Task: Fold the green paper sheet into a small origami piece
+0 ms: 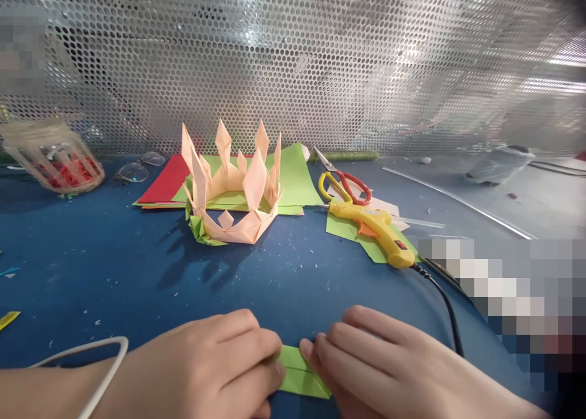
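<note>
Left hand (215,364) and right hand (379,370) lie knuckles-up at the near edge of the blue table (114,266), fingertips pressing a small green folded paper (300,376) flat between them; neither grips it. No legible writing anywhere. Beyond the hands, a bare stretch of blue, littered with scraps. Farther back, a peach paper crown (233,190) stands on green and red sheets (293,174). To its right: yellow glue gun (373,226), its black cord (446,306) passing near the right hand; scissors (341,184). Perforated metal screen (320,58) closes the rear.
</note>
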`<action>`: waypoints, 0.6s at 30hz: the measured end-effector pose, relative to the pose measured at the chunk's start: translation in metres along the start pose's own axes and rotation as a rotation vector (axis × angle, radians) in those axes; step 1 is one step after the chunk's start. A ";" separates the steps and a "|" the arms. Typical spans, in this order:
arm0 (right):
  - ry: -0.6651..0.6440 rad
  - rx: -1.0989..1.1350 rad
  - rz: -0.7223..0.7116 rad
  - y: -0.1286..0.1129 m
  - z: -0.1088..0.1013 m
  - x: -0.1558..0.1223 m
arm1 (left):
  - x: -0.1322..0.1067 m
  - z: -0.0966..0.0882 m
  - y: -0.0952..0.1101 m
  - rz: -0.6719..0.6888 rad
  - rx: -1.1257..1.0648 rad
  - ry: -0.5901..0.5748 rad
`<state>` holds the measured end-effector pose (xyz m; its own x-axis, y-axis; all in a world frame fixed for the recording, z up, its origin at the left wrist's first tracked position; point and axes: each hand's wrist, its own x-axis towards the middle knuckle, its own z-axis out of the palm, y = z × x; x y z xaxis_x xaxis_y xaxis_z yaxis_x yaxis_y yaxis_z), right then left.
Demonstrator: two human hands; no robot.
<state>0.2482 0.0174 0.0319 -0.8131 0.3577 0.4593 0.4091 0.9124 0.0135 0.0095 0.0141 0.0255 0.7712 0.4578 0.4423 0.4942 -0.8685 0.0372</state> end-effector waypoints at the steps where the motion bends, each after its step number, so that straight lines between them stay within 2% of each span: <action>1: 0.000 0.012 0.010 0.000 0.000 0.001 | 0.001 -0.001 -0.001 0.004 -0.035 -0.003; 6: 0.034 0.019 0.027 -0.002 0.004 0.003 | 0.002 -0.005 -0.004 0.054 -0.163 0.008; 9: 0.083 -0.008 0.065 -0.005 0.008 0.003 | 0.003 -0.005 -0.007 -0.055 -0.274 -0.002; 12: 0.083 0.158 0.198 -0.007 0.009 0.003 | 0.003 -0.007 -0.009 -0.240 -0.489 -0.050; 14: 0.069 0.346 0.297 -0.007 0.008 0.003 | 0.005 -0.009 -0.009 -0.431 -0.646 -0.075; 16: 0.002 0.531 0.368 -0.007 0.005 0.003 | 0.008 -0.010 -0.009 -0.680 -0.905 -0.065; 18: -0.087 0.695 0.404 -0.007 0.003 0.003 | 0.011 -0.010 -0.008 -0.873 -1.251 -0.040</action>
<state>0.2413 0.0123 0.0301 -0.6985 0.6745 0.2391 0.3510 0.6141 -0.7069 0.0099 0.0238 0.0393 0.4472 0.8831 -0.1420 0.1561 0.0792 0.9846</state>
